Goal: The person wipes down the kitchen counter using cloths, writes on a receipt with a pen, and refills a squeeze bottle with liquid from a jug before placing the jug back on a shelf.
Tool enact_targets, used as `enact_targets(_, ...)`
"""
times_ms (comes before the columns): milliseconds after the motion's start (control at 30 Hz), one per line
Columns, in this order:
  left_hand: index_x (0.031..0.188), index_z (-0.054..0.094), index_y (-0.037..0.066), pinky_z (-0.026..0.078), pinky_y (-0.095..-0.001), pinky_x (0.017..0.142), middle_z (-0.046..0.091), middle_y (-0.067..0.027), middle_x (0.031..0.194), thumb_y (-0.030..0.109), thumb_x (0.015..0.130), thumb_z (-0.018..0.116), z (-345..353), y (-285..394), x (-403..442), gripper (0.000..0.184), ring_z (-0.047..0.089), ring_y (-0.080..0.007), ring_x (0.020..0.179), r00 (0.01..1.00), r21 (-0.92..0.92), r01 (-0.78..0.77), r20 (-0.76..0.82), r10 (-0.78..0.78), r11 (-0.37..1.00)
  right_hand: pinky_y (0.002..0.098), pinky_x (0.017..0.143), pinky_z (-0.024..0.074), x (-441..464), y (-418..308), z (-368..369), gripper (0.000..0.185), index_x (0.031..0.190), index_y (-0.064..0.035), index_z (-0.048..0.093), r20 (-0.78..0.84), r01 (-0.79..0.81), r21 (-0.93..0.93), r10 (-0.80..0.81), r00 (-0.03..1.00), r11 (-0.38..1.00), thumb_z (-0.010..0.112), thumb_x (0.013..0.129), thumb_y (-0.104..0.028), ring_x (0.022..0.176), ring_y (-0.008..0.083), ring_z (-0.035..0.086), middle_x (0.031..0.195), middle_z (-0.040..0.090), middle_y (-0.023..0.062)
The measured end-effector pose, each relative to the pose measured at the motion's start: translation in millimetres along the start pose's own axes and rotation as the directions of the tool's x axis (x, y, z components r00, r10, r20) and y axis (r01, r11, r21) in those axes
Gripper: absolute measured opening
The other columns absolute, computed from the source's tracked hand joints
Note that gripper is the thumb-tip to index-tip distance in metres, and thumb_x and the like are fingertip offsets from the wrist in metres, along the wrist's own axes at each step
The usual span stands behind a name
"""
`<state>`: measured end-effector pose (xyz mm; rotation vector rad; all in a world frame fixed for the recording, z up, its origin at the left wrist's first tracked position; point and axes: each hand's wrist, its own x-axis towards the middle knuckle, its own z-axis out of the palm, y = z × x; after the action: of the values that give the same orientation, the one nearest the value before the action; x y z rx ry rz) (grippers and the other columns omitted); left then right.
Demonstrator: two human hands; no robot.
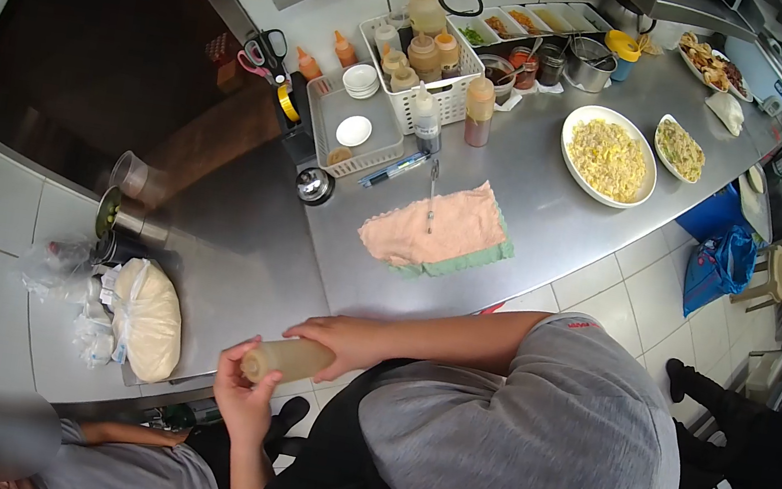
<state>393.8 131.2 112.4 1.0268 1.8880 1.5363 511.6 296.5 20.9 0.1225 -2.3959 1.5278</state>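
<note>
Both hands hold a pale, cloudy squeeze bottle [293,360] lying nearly sideways in front of my body, by the counter's front edge. My right hand [348,341] is wrapped around its right end. At the left end, the fingers of my left hand [240,389] close around the cap. A pink cloth with a green edge [458,234] lies on the steel counter [346,273] beyond my hands, with a thin metal utensil [432,200] resting on it.
A white basket [442,105] of sauce bottles stands at the back. To the right are a large bowl of fried rice [565,166] and a smaller dish [683,165]. A bulging plastic bag [147,319] sits at left. Another person [125,468] is at lower left.
</note>
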Motion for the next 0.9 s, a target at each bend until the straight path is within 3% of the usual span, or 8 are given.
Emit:
enact_targets(167, 0.111, 0.052, 0.002, 0.048, -0.0322, 0.088, 0.058, -0.0136, 0.115, 0.021, 0.069, 0.083, -25.6, 2.5, -42.3, 0.055, 0.058, -0.0209, 0.102, 0.97, 0.223, -0.098, 0.24, 0.043, 0.97, 0.0394, 0.089, 0.0452, -20.4, -30.1, 28.3, 0.067, 0.12, -0.0035, 0.044, 0.187, -0.079, 0.104, 0.058, 0.981, 0.991, 0.079, 0.067, -0.027, 0.109, 0.0338, 0.055, 0.119, 0.054, 0.0182)
enact_targets(233, 0.108, 0.052, 0.0, 0.05, -0.0325, 0.081, 0.059, -0.0141, 0.109, 0.035, 0.068, 0.083, -48.5, -2.8, -56.4, 0.061, 0.06, -0.022, 0.097, 0.891, 0.425, -0.4, 0.386, 0.237, 0.812, 0.0406, 0.085, 0.0462, -19.8, -45.5, 41.9, 0.069, 0.12, -0.0041, 0.043, 0.308, -0.13, 0.117, 0.089, 0.947, 0.985, 0.079, 0.066, -0.027, 0.102, 0.0351, 0.058, 0.109, 0.059, 0.0186)
enact_targets(367, 0.098, 0.05, 0.0, 0.05, -0.0321, 0.079, 0.059, -0.0134, 0.101, 0.041, 0.067, 0.082, -75.3, 1.9, -100.0, 0.061, 0.059, -0.0219, 0.09, 0.955, 0.418, -0.238, 0.264, 0.134, 0.877, 0.0417, 0.082, 0.0466, -16.8, -66.8, 78.9, 0.07, 0.12, -0.0053, 0.042, 0.354, -0.066, 0.099, 0.027, 0.935, 0.993, 0.08, 0.066, -0.027, 0.097, 0.0365, 0.06, 0.101, 0.061, 0.0189)
enact_targets(433, 0.091, 0.05, 0.001, 0.049, -0.0326, 0.073, 0.057, -0.0116, 0.09, 0.05, 0.067, 0.079, -89.9, 10.3, -135.7, 0.061, 0.059, -0.0241, 0.08, 0.965, 0.411, -0.258, 0.161, 0.208, 0.875, 0.0418, 0.083, 0.0464, -17.4, -88.9, 106.7, 0.068, 0.119, -0.0058, 0.043, 0.405, -0.078, 0.103, 0.03, 0.914, 0.992, 0.08, 0.066, -0.028, 0.1, 0.0355, 0.059, 0.107, 0.06, 0.0185)
enact_targets(533, 0.076, 0.052, 0.006, 0.04, -0.0383, 0.055, 0.052, -0.0076, 0.072, 0.066, 0.063, 0.068, -114.0, 17.9, -163.0, 0.063, 0.051, -0.0284, 0.063, 0.852, 0.698, -0.504, 0.306, 0.425, 0.508, 0.0418, 0.084, 0.0463, -17.3, -110.1, 134.9, 0.067, 0.118, -0.0068, 0.045, 0.386, 0.065, 0.057, -0.082, 0.919, 0.996, 0.08, 0.066, -0.028, 0.102, 0.0342, 0.058, 0.111, 0.057, 0.0173)
enact_targets(667, 0.067, 0.051, 0.008, 0.035, -0.036, 0.052, 0.05, -0.0063, 0.069, 0.069, 0.064, 0.063, -154.0, 20.1, -204.0, 0.062, 0.048, -0.0251, 0.059, 0.815, 0.733, -0.566, 0.427, 0.392, 0.377, 0.0416, 0.084, 0.0462, -8.4, -124.5, 176.3, 0.065, 0.116, -0.0074, 0.046, 0.471, 0.112, 0.097, -0.145, 0.87, 0.989, 0.08, 0.065, -0.028, 0.105, 0.0333, 0.056, 0.115, 0.055, 0.0157)
enact_targets(800, 0.07, 0.053, 0.009, 0.037, -0.0366, 0.058, 0.052, -0.0048, 0.073, 0.068, 0.065, 0.063, -180.4, 19.3, -234.3, 0.06, 0.05, -0.0242, 0.065, 0.85, 0.781, -0.516, 0.414, 0.327, 0.353, 0.0419, 0.083, 0.0466, 3.5, -140.5, 205.5, 0.064, 0.116, -0.0081, 0.046, 0.554, 0.092, 0.113, -0.14, 0.821, 0.989, 0.08, 0.065, -0.027, 0.101, 0.0345, 0.058, 0.109, 0.059, 0.0146)
enact_targets(900, 0.076, 0.054, 0.007, 0.036, -0.0392, 0.066, 0.053, -0.0058, 0.078, 0.071, 0.068, 0.059, -192.0, 26.6, -242.2, 0.064, 0.049, -0.0255, 0.07, 0.836, 0.81, -0.499, 0.355, 0.418, 0.308, 0.0418, 0.083, 0.0472, 8.5, -141.9, 226.1, 0.064, 0.116, -0.0086, 0.046, 0.575, 0.024, 0.148, -0.106, 0.811, 0.989, 0.079, 0.066, -0.028, 0.1, 0.0349, 0.059, 0.106, 0.061, 0.0149)
